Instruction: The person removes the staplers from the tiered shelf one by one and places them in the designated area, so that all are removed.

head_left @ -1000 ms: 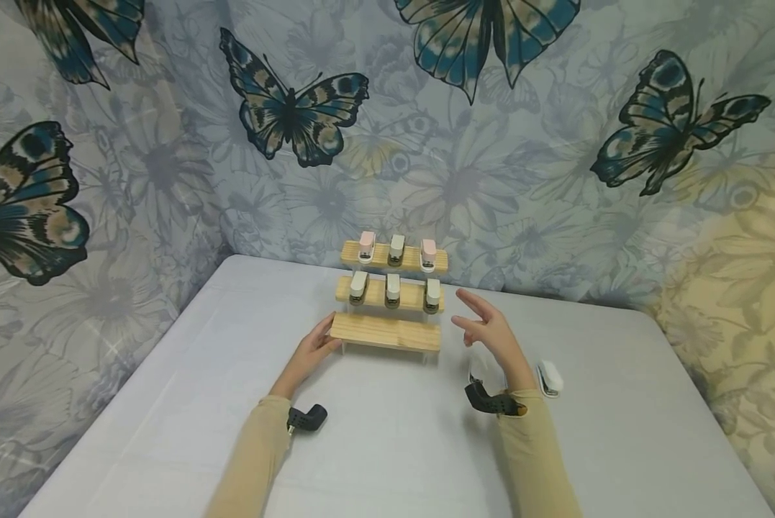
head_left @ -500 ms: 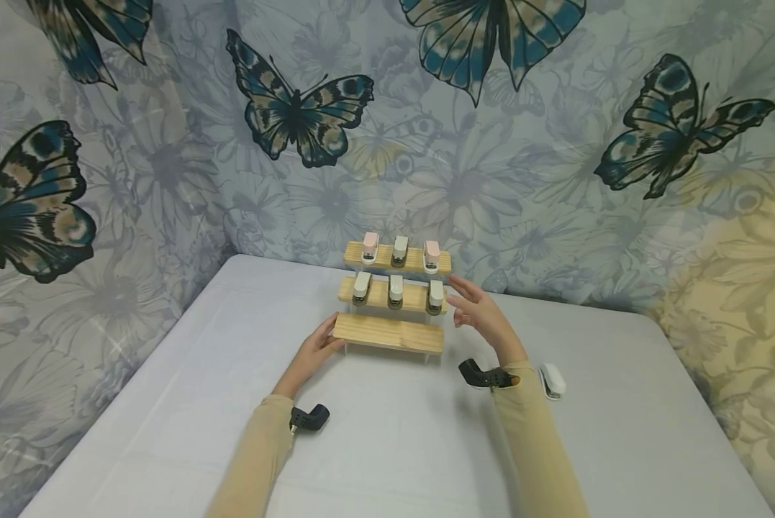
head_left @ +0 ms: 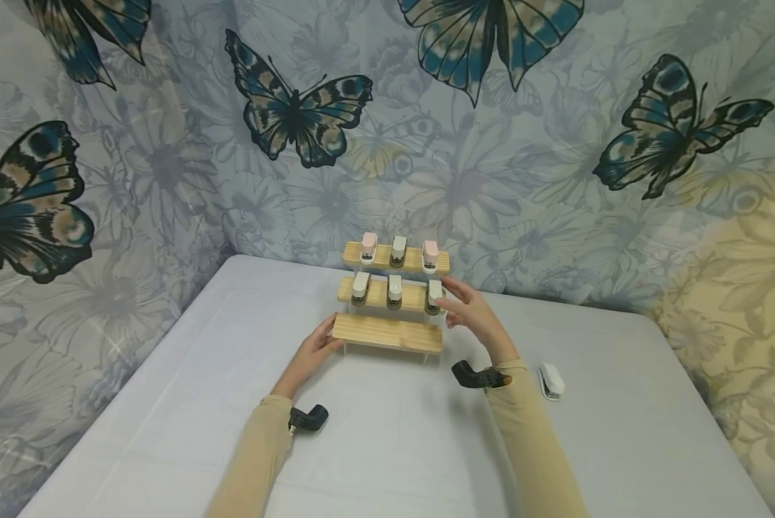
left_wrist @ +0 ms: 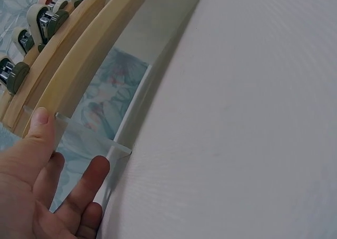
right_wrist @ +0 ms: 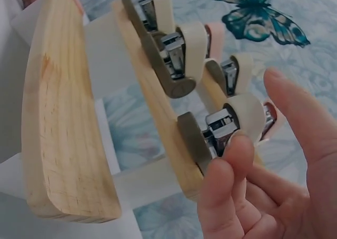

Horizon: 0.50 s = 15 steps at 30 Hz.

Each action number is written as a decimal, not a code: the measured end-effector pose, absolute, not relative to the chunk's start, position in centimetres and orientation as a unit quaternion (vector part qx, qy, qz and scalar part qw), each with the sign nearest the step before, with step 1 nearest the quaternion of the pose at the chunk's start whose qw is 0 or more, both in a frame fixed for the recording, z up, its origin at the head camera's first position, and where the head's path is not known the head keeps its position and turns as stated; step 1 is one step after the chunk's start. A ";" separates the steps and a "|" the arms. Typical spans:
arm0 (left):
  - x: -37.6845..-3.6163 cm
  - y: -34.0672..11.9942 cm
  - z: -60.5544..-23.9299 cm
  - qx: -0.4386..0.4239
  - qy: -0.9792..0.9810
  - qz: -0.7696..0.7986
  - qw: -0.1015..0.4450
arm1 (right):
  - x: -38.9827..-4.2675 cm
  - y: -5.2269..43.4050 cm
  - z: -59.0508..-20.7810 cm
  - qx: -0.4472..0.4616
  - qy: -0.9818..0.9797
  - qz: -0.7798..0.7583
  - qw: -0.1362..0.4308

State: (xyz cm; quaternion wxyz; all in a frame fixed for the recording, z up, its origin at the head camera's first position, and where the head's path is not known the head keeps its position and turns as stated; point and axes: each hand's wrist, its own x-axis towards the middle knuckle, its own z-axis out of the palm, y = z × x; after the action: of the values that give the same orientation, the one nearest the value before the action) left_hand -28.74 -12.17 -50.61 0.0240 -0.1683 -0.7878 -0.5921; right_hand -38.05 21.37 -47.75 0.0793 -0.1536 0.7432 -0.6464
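A three-tier wooden display stand (head_left: 387,332) with clear supports stands on the table. My left hand (head_left: 311,354) holds the left end of its lowest shelf; in the left wrist view, the thumb (left_wrist: 40,124) lies on the wood and the other fingers are by the clear support. At the right end of the middle tier is a cream stapler (head_left: 434,293) with an olive base. Around it my right hand (head_left: 476,316) reaches with spread fingers. In the right wrist view, two fingertips (right_wrist: 238,150) are right at the stapler's front, while another digit stands apart from it.
Two more cream staplers, one in the centre (head_left: 394,290) and one at left (head_left: 360,288), share the middle tier. On the top tier, a grey-green stapler (head_left: 398,250) sits between two pink ones (head_left: 368,246). A white stapler (head_left: 551,381) lies on the table (head_left: 387,446) at right.
My right hand has moved left and forward from beside the stand to the right-end stapler on the middle tier. The left hand keeps its place on the lowest shelf.
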 end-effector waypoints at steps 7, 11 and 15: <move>-28.8 -12.2 -50.4 -0.149 -0.793 -0.591 0.011 | -39.4 21.5 -49.7 -0.122 0.735 -0.664 0.062; -28.9 -12.2 -50.3 -0.141 -0.788 -0.599 0.002 | -39.4 21.5 -49.6 -0.125 0.736 -0.663 0.060; -28.9 -12.4 -50.5 -0.155 -0.787 -0.598 0.009 | -40.0 21.6 -49.9 -0.142 0.758 -0.633 0.058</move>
State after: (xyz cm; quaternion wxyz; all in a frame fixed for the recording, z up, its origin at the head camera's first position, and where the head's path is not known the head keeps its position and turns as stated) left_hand -28.92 -12.36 -50.46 0.0087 -0.1548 -0.7865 -0.5978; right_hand -40.05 21.65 -49.87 0.0579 -0.1422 0.7584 -0.6334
